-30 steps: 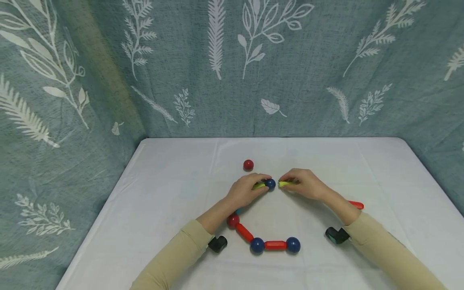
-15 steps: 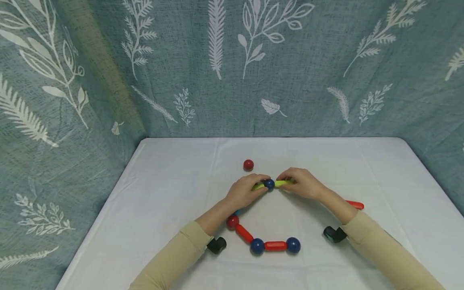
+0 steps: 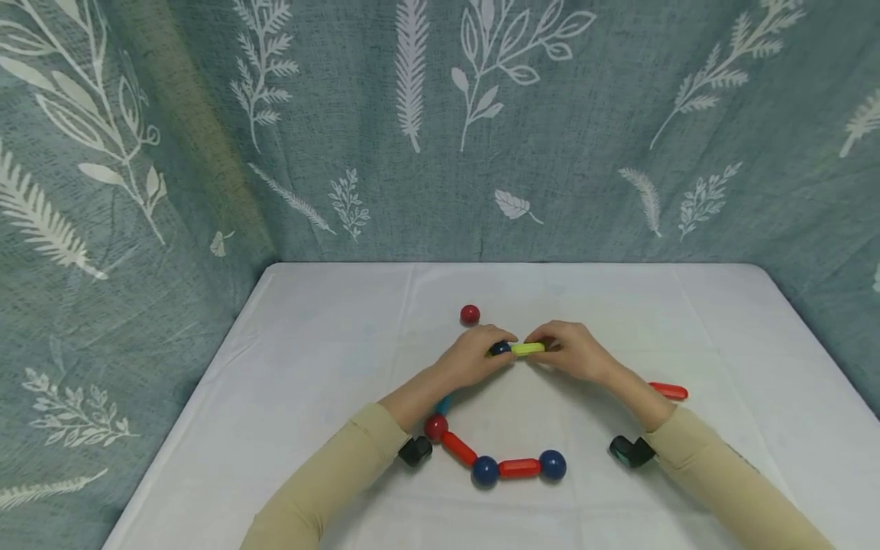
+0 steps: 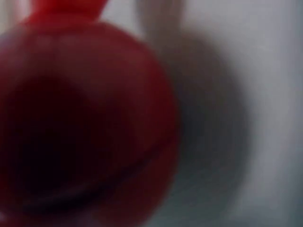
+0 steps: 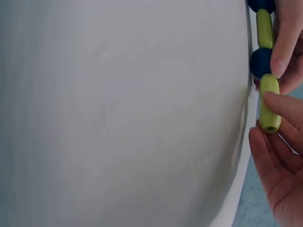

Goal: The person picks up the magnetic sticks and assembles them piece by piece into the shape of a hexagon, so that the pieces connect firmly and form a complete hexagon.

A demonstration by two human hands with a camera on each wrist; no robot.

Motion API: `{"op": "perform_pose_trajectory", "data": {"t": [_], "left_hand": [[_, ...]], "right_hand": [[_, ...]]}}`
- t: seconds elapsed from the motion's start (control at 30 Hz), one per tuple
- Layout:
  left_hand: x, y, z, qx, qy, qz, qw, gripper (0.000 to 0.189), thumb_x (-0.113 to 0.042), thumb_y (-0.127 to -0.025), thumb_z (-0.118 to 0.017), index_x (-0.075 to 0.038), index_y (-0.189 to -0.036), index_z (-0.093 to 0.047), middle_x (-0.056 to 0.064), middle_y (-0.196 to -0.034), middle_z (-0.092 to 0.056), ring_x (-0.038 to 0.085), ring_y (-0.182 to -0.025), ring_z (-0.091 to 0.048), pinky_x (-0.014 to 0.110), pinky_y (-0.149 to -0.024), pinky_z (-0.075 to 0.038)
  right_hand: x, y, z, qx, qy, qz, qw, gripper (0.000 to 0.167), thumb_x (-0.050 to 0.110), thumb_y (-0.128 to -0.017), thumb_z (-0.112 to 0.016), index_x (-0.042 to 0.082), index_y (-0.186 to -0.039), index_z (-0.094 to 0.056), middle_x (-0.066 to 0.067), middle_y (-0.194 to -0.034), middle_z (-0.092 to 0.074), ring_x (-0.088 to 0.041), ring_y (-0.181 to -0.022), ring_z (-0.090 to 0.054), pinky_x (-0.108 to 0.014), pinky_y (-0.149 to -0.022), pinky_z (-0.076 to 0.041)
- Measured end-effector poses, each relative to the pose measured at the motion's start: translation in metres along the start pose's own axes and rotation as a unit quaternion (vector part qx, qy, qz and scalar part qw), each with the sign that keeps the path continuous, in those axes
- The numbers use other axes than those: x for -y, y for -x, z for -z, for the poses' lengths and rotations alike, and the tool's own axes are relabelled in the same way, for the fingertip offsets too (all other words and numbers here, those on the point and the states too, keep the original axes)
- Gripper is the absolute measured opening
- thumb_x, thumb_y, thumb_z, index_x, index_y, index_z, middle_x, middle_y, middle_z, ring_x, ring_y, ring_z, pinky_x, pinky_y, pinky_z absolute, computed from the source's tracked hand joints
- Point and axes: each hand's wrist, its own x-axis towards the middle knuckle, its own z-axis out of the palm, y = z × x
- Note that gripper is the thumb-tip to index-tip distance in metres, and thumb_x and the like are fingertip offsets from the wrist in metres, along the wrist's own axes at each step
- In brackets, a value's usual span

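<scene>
Yellow-green and glossy, the rounded rod (image 3: 528, 348) is now touching the dark blue ball (image 3: 500, 348); 1 second ago we were seeing a gap. Our right hand (image 3: 574, 351) is pinching the rod, our left hand (image 3: 470, 357) gripping the ball, mid-table on smooth white cloth (image 3: 330, 359).

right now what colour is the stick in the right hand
Yellow-green. The stick pinched by the right hand shows best in the right wrist view, joined to a dark blue ball.
</scene>
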Motion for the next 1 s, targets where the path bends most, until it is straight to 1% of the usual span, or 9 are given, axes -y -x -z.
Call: {"op": "perform_pose_trajectory", "data": {"t": [0.1,0.2,0.3,0.37,0.5,0.63,0.77,0.9,1.0], "left_hand": [[0.004,0.000,-0.003,0.002,0.006,0.006,1.0000,0.028,-0.023,-0.095,-0.065,-0.008,-0.119,-0.068,0.006,-0.111,-0.067,0.017,-0.103,-0.061,0.028,-0.089,-0.048],[0.006,0.001,-0.005,-0.005,0.019,0.011,0.9998,0.027,-0.023,-0.095,-0.066,-0.009,-0.117,-0.069,0.005,-0.110,-0.067,0.017,-0.100,-0.061,0.027,-0.086,-0.049],[0.007,0.002,-0.005,-0.011,0.025,0.017,0.9995,0.027,-0.023,-0.094,-0.067,-0.010,-0.117,-0.069,0.005,-0.109,-0.066,0.017,-0.100,-0.061,0.027,-0.086,-0.049],[0.007,0.003,-0.005,-0.009,0.025,0.020,0.9995,0.028,-0.024,-0.093,-0.068,-0.011,-0.118,-0.069,0.005,-0.109,-0.065,0.018,-0.101,-0.060,0.029,-0.087,-0.048],[0.007,0.004,-0.005,-0.003,0.017,0.014,0.9998,0.027,-0.025,-0.093,-0.068,-0.012,-0.118,-0.069,0.005,-0.108,-0.064,0.018,-0.102,-0.059,0.031,-0.089,-0.047],[0.006,0.004,-0.004,0.002,0.010,0.016,0.9998,0.028,-0.026,-0.094,-0.067,-0.013,-0.119,-0.069,0.004,-0.109,-0.063,0.017,-0.103,-0.058,0.031,-0.090,-0.047],[0.007,0.004,-0.004,0.004,0.002,0.016,0.9999,0.029,-0.027,-0.094,-0.067,-0.014,-0.120,-0.069,0.003,-0.111,-0.064,0.017,-0.104,-0.058,0.032,-0.091,-0.047],[0.007,0.004,-0.005,0.000,-0.003,0.000,1.0000,0.028,-0.025,-0.094,-0.067,-0.011,-0.117,-0.069,0.004,-0.114,-0.065,0.019,-0.107,-0.058,0.033,-0.093,-0.046],[0.008,0.004,-0.005,-0.007,-0.006,-0.012,0.9999,0.026,-0.025,-0.094,-0.067,-0.010,-0.116,-0.069,0.005,-0.116,-0.065,0.020,-0.110,-0.058,0.034,-0.096,-0.045]], "right_hand": [[0.003,0.000,-0.004,-0.005,-0.001,-0.006,1.0000,0.017,0.007,-0.086,-0.075,0.003,-0.102,-0.072,-0.006,-0.095,-0.069,-0.018,-0.084,-0.064,-0.036,-0.076,-0.054],[0.006,0.001,-0.005,-0.009,0.002,-0.022,0.9997,0.016,0.009,-0.085,-0.075,0.004,-0.101,-0.072,-0.005,-0.094,-0.069,-0.018,-0.083,-0.065,-0.035,-0.074,-0.054],[0.009,0.001,-0.006,-0.009,-0.002,-0.034,0.9994,0.016,0.011,-0.086,-0.075,0.005,-0.101,-0.073,-0.004,-0.094,-0.070,-0.017,-0.084,-0.065,-0.034,-0.075,-0.054],[0.010,0.001,-0.005,0.000,-0.003,-0.039,0.9992,0.017,0.012,-0.087,-0.074,0.006,-0.102,-0.073,-0.003,-0.095,-0.070,-0.017,-0.085,-0.065,-0.033,-0.074,-0.054],[0.011,-0.005,0.002,0.020,0.009,-0.042,0.9989,0.016,0.017,-0.090,-0.071,0.007,-0.103,-0.073,-0.002,-0.094,-0.070,-0.018,-0.086,-0.065,-0.034,-0.073,-0.053],[0.010,-0.024,0.011,0.018,0.010,-0.037,0.9991,0.020,0.017,-0.094,-0.066,0.005,-0.109,-0.072,-0.006,-0.101,-0.070,-0.023,-0.093,-0.065,-0.039,-0.078,-0.053],[0.010,-0.053,0.011,0.025,-0.012,-0.005,0.9996,0.025,0.012,-0.095,-0.064,0.001,-0.117,-0.067,-0.013,-0.114,-0.067,-0.028,-0.099,-0.064,-0.041,-0.083,-0.053],[0.017,-0.080,0.004,0.048,-0.023,0.021,0.9984,0.030,0.009,-0.094,-0.065,-0.001,-0.122,-0.063,-0.016,-0.121,-0.063,-0.030,-0.103,-0.063,-0.043,-0.088,-0.051],[0.025,-0.096,-0.003,0.078,-0.018,0.025,0.9965,0.034,0.009,-0.093,-0.065,-0.001,-0.125,-0.061,-0.017,-0.123,-0.061,-0.031,-0.105,-0.061,-0.044,-0.090,-0.049]]}}
